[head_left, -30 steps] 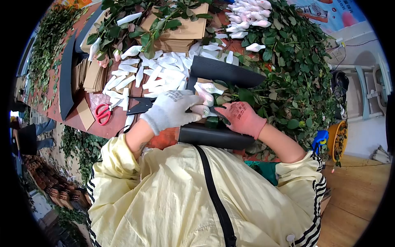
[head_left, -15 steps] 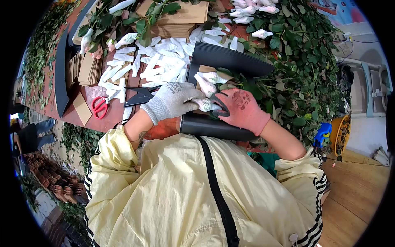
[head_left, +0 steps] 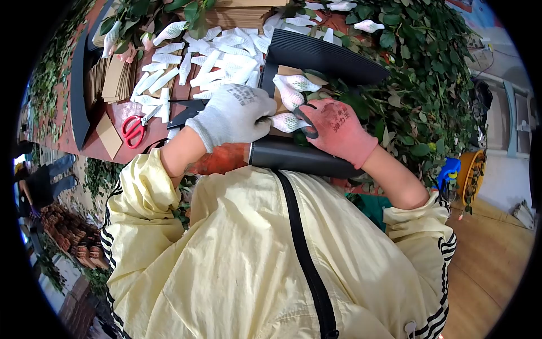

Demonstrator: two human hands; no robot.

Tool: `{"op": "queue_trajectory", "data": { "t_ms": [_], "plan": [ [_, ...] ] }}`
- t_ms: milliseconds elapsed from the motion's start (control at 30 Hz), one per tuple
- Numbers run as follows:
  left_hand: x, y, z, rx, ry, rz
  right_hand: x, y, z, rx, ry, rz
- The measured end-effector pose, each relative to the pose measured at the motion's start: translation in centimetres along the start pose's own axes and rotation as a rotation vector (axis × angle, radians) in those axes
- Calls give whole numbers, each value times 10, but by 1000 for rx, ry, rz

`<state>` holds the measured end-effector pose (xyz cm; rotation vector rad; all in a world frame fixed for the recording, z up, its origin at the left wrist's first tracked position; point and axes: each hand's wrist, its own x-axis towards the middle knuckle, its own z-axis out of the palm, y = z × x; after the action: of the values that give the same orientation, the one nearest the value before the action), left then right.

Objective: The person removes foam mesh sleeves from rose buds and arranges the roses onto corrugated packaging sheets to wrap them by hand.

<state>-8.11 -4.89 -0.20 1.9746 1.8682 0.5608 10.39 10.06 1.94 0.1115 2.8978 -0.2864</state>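
Observation:
A rose bud in a white foam net sleeve [head_left: 288, 122] lies crosswise between my hands. My right hand [head_left: 340, 131], in a pink glove with dark fingertips, grips its right end with thumb and fingers. At its left end is my left hand [head_left: 234, 116], in a grey-white glove, with the fingers curled closed; what they hold, if anything, is hidden. Just above lie two more netted buds, a pinkish one [head_left: 289, 93] and a white one [head_left: 304, 83]. They rest on a cardboard piece inside a black corrugated sheet [head_left: 322, 56], whose near edge is a rolled black flap [head_left: 302, 158].
Many empty white foam sleeves [head_left: 226, 62] are heaped at upper left. Red-handled scissors [head_left: 134, 131] and a cardboard square [head_left: 108, 135] lie left of them, near stacked cardboard [head_left: 119, 79]. Leafy rose stems [head_left: 418, 113] cover the right side. A yellow bucket [head_left: 470, 178] stands at far right.
The view has shifted, so the table sits higher in it. My left hand's fingers have curled in and drawn back slightly from the netted bud; my right hand still grips it.

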Motion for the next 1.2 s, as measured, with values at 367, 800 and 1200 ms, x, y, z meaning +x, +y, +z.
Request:
{"op": "queue_trajectory", "data": {
  "t_ms": [367, 800, 1200],
  "plan": [
    [10, 7, 2, 84, -85, -109, 1, 5, 4, 70, 29, 24],
    [1, -6, -3, 123, -11, -10, -4, 4, 6, 6, 16, 54],
    [-24, -22, -12, -35, -39, -104, -9, 9, 24, 31, 188, 43]
  ]
}}
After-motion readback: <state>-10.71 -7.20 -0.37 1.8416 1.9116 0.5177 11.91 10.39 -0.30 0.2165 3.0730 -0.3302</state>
